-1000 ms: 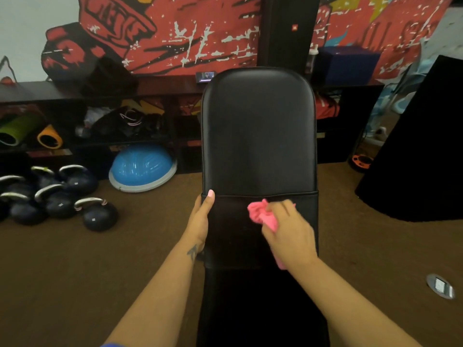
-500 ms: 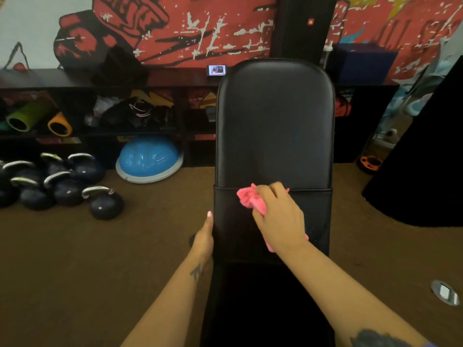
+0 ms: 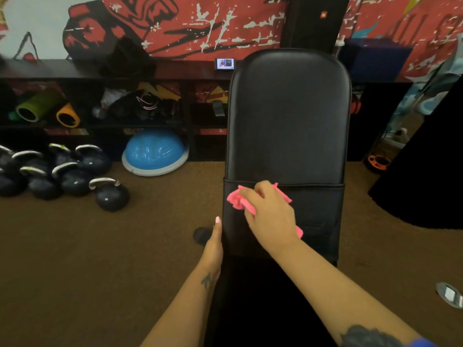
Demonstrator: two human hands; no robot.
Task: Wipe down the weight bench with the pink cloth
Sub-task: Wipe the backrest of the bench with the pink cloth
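The pink cloth (image 3: 236, 200) lies bunched under my right hand (image 3: 269, 216), whose curled fingers grip it and press it against the black weight bench (image 3: 288, 121), just below the seam between the pads. My left hand (image 3: 214, 244) rests along the bench's left edge, fingers straight and together. Beyond my right hand, a black speaker (image 3: 317, 21) carries a small orange logo, too blurred to read. Kettlebells (image 3: 75, 171) sit on the floor well left of my left hand.
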